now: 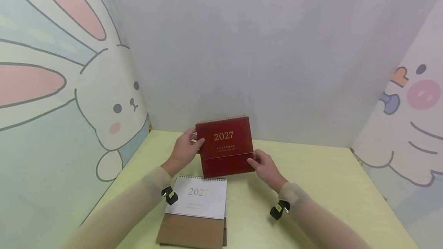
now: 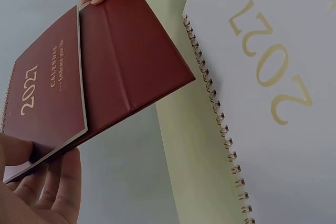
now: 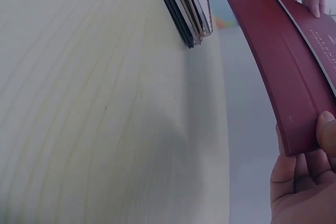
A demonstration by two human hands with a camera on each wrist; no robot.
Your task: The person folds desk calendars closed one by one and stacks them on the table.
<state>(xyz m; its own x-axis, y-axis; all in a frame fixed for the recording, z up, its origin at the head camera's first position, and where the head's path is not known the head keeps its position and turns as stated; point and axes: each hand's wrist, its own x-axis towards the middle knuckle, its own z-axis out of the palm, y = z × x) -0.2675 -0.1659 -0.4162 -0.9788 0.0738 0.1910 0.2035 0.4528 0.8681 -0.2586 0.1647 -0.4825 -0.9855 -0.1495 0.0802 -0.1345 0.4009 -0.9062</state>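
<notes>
A dark red 2027 desk calendar (image 1: 226,145) with gold print and a spiral top is held up over the far part of the table, tilted a little. My left hand (image 1: 184,148) pinches its left edge, thumb on the front. At the lower right edge my right hand (image 1: 267,168) grips it, thumb on the front and fingers behind. In the left wrist view both hands are on the red calendar (image 2: 113,51). Nearer to me lies a white 2027 calendar (image 1: 199,203) with a brown base, on top of at least one darker calendar.
The pale yellow wooden table (image 1: 328,187) extends to a plain light back wall (image 1: 242,49). A rabbit-print panel (image 1: 104,87) stands at the left, another cartoon panel (image 1: 408,126) at the right. Stacked calendar edges (image 3: 184,14) show in the right wrist view.
</notes>
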